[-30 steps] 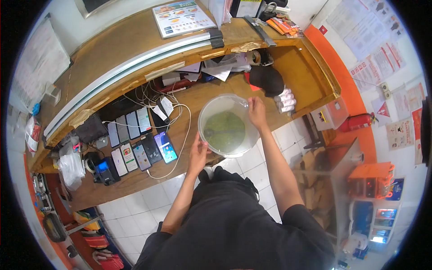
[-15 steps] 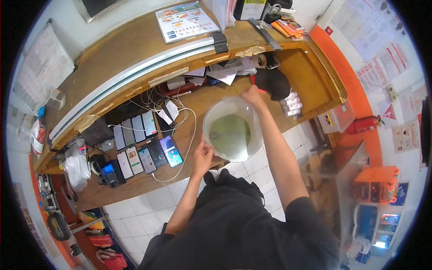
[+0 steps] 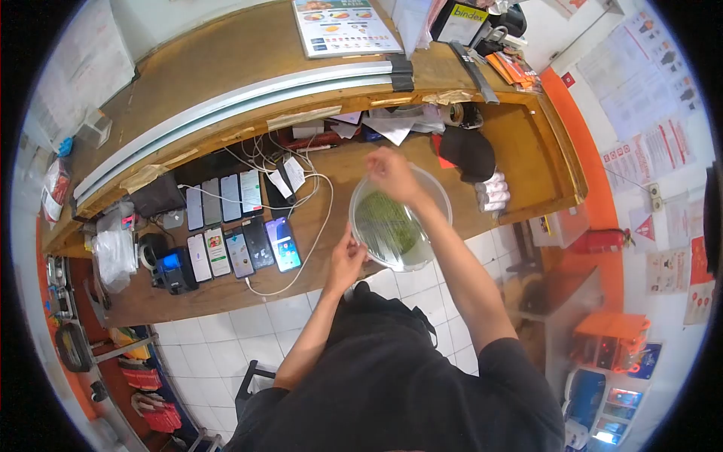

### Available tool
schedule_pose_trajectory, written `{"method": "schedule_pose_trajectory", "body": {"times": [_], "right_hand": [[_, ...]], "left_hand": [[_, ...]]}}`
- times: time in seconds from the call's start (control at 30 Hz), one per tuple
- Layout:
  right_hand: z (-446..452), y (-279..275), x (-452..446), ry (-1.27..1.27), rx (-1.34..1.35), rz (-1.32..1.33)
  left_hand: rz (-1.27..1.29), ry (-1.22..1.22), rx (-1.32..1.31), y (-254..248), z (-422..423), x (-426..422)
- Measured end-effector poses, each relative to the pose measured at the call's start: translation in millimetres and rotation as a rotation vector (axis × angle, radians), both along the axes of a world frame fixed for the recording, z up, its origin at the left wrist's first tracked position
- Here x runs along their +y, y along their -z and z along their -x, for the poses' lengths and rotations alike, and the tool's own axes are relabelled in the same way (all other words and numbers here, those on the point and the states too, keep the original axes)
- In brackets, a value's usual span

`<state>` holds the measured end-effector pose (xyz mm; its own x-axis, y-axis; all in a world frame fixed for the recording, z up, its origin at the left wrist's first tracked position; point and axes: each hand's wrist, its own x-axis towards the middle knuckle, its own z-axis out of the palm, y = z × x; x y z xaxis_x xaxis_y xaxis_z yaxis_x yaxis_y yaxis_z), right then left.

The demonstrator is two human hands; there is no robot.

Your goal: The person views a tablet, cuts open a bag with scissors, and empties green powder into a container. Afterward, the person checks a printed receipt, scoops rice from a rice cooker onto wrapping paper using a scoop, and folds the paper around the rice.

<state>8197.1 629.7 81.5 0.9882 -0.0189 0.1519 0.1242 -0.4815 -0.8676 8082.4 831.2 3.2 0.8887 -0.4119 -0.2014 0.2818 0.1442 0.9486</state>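
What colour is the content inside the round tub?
The content is green, as the head view shows.

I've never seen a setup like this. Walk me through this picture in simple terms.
There is no machine here: a person works with bare hands. The camera is worn on the head and looks forward and down, so you see the dark shirt and both arms from above.

The left hand holds a clear round tub by its near left side; something green shows inside. The right hand is over the tub's far edge, too blurred to tell whether it grips anything.

On the wooden desk, to the left, lie two rows of phones. To the right are a black cap and some white rolls.
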Motion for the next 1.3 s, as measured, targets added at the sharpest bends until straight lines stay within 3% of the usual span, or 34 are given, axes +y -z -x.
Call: {"method": "schedule_pose_trajectory", "body": {"times": [0.07, 0.13, 0.17, 0.23, 0.3, 0.37, 0.4, 0.43, 0.57, 0.6, 0.63, 0.7, 0.73, 0.8, 0.87, 0.93, 1.0, 1.07, 1.23, 1.3], "right_hand": [[11.8, 0.5, 31.6, -0.079, -0.102, 0.307], [32.2, -3.1, 66.0, -0.222, -0.054, 0.287], [43.0, -6.6, 83.2, -0.283, -0.058, 0.285], [66.8, -22.8, 119.8, -0.403, -0.087, 0.268], [102.7, -36.4, 152.2, -0.543, -0.042, 0.248], [133.8, -60.2, 166.4, -0.682, 0.092, 0.166], [146.0, -73.0, 163.8, -0.731, 0.137, 0.15], [156.1, -74.3, 158.0, -0.734, 0.142, 0.146], [190.5, -88.1, 122.0, -0.668, 0.171, 0.025], [197.7, -93.5, 111.9, -0.623, 0.226, 0.018], [202.9, -98.1, 102.7, -0.618, 0.227, 0.016], [209.2, -104.5, 86.0, -0.546, 0.462, -0.083], [206.2, -103.4, 77.3, -0.491, 0.297, -0.005], [188.7, -113.7, 58.4, -0.289, 0.319, 0.004], [158.9, -89.8, 35.8, -0.082, 0.165, 0.144], [118.6, -30.1, 3.7, 0.01, 0.171, 0.187], [81.0, 17.0, -27.8, -0.069, 0.29, 0.482], [53.7, 73.8, -45.3, -0.123, 0.356, 0.539], [29.9, 104.7, -43.0, -0.375, 0.368, 0.74], [17.9, 94.3, -34.9, -0.537, 0.641, 0.814]], "left_hand": [[0.021, -0.002, -0.015, 5.8, -1.3, -1.4], [0.048, -0.011, -0.032, 22.8, -6.1, -1.6], [-0.117, -0.012, -0.346, 40.5, -8.1, 2.5], [-0.291, -0.017, -0.655, 53.4, -10.7, 2.2], [-0.103, -0.075, -0.114, 54.0, -10.1, -3.4], [-0.087, -0.073, -0.186, 56.9, -4.0, 3.5], [0.054, -0.112, -0.099, 48.8, -4.6, 2.5], [0.195, -0.152, -0.012, 40.1, -3.6, 3.7], [0.235, -0.278, -0.038, 13.5, 19.3, 34.9], [0.44, -0.335, 0.288, 4.3, 27.2, 44.7], [0.438, -0.331, 0.29, 5.0, 40.1, 54.6], [0.31, -0.065, 0.143, 4.2, 63.5, 72.1], [0.308, -0.062, 0.144, 2.4, 66.8, 76.5], [0.013, 0.287, -0.177, -16.9, 74.6, 88.4], [-0.038, 0.397, -0.191, -34.1, 74.7, 95.4], [-0.12, 0.537, -0.25, -54.0, 73.9, 106.3], [-0.156, 0.534, -0.279, -70.6, 79.2, 118.3], [-0.231, 0.503, -0.334, -73.2, 85.6, 130.3], [-0.366, 0.382, -0.228, -60.1, 118.9, 149.7], [-0.425, 0.304, -0.168, -62.5, 134.9, 148.4]]}}
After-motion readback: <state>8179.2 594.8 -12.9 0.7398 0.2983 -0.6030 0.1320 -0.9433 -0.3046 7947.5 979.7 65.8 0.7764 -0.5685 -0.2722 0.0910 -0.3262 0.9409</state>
